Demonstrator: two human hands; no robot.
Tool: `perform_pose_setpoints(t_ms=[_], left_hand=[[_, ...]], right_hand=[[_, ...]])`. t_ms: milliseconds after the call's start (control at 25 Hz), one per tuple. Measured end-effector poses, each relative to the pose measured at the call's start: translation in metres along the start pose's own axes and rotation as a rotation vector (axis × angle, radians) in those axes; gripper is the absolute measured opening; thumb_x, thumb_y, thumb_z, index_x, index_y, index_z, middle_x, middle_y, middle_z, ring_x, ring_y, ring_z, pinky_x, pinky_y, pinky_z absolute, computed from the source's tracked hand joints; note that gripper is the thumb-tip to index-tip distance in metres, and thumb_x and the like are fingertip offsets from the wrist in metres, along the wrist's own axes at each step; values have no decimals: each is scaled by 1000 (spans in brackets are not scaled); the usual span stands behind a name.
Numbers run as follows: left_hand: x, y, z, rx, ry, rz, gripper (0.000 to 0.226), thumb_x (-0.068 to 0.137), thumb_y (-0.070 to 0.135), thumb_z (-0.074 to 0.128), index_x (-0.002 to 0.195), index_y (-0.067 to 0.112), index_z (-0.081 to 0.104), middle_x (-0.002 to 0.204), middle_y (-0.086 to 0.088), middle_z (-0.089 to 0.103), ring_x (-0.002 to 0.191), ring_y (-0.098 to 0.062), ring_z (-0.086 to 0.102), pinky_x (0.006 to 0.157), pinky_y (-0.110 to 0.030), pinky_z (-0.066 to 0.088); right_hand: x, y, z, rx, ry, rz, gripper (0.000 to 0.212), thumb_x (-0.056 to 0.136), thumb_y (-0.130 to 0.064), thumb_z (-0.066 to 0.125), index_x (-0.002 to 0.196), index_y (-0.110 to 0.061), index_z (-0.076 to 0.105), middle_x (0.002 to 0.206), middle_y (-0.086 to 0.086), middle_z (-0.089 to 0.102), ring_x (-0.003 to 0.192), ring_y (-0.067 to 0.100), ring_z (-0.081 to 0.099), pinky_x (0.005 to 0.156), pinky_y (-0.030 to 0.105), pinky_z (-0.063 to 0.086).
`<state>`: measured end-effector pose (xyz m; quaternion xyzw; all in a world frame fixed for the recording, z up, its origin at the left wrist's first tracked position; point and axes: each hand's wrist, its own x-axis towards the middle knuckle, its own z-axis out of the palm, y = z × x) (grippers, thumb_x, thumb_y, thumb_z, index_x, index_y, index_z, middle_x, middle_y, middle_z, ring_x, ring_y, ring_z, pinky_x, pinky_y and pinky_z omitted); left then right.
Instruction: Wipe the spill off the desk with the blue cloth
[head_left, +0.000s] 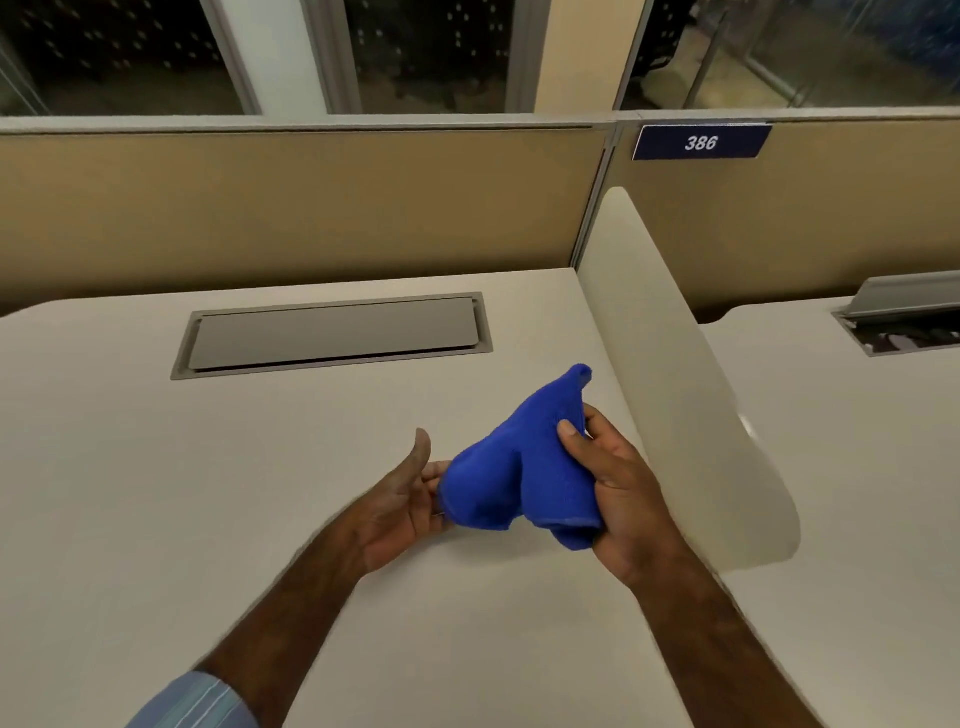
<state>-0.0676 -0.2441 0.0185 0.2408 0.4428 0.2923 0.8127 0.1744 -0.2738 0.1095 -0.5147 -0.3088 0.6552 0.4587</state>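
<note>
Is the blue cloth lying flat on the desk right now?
No, the blue cloth is bunched up and held above the desk, gripped by the right hand with the left hand at its other end.

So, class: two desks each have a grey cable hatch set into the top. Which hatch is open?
The hatch on the right-hand desk, beyond the white divider: its lid is tilted up, showing a dark cavity. The hatch on the near desk lies flat and closed.
</note>
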Motion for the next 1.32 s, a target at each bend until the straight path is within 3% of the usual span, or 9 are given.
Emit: perform_pose_setpoints(t_ms=[80, 200, 440, 640, 800, 920, 1120, 1200, 1320], left_hand=[[23, 0, 7, -77, -106, -28, 107, 83, 90, 36, 147, 7, 59, 152, -20, 58, 144, -38, 53, 125, -52, 37], [51, 9, 24, -239, -178, -29, 106, 83, 90, 40, 153, 13, 53, 159, -15, 52, 150, -37, 46, 130, -54, 26], [76, 36, 31, -139, -41, 120, 55, 101, 37, 63, 150, 13, 55, 149, -9, 63, 140, -27, 59, 112, -43, 53], [100, 66, 25, 245, 79, 170, 62, 94, 25, 77, 150, 29, 51, 145, 3, 66, 126, -17, 69, 96, -28, 60], [143, 111, 25, 363, 213, 278, 58, 97, 15, 72, 149, 26, 49, 141, 0, 64, 117, -17, 70, 81, -21, 61], [184, 155, 27, 393, 251, 401, 58, 97, 14, 72, 148, 24, 49, 138, 2, 67, 120, -16, 70, 85, -24, 61], [219, 163, 28, 520, 472, 375, 74, 88, 17, 83, 150, 23, 43, 142, -1, 63, 122, -21, 66, 103, -41, 58], [215, 149, 23, 579, 536, 359, 80, 88, 18, 83, 154, 21, 38, 142, -4, 63, 120, -23, 66, 98, -39, 59], [198, 128, 15, 678, 653, 389, 82, 90, 26, 82, 158, 19, 36, 140, -8, 61, 115, -23, 65, 95, -43, 62]], right_hand=[[20, -12, -4, 61, 22, 5, 42, 94, -40, 70, 134, -30, 71, 128, 9, 79, 102, 25, 79, 70, 40, 66], [44, -17, -16, 131, 42, 43, 40, 95, -38, 68, 134, -33, 73, 128, 7, 79, 101, 25, 79, 68, 40, 62], [72, -12, -42, 28, 34, 34, 44, 92, -32, 80, 135, -28, 68, 127, 7, 77, 94, 23, 79, 57, 36, 57], [118, -13, -58, -255, 225, 7, 49, 94, -21, 82, 138, -30, 64, 127, -5, 79, 112, 19, 78, 95, 42, 64], [181, -34, -54, -476, 278, -22, 51, 96, -18, 77, 144, -23, 60, 132, -5, 72, 118, 19, 70, 101, 41, 60], [236, -61, -47, -501, 353, -146, 53, 93, -17, 77, 142, -25, 60, 120, -10, 69, 109, 12, 70, 86, 28, 59], [284, -53, -45, -694, 463, -106, 62, 94, -12, 76, 151, -13, 52, 140, 10, 67, 122, 27, 68, 98, 34, 56], [274, -35, -49, -793, 486, -47, 61, 97, -14, 76, 152, -9, 50, 144, 15, 65, 129, 32, 66, 103, 40, 57], [248, -14, -53, -889, 570, -144, 49, 99, -19, 75, 143, -5, 58, 138, 18, 66, 125, 34, 67, 101, 40, 57]])
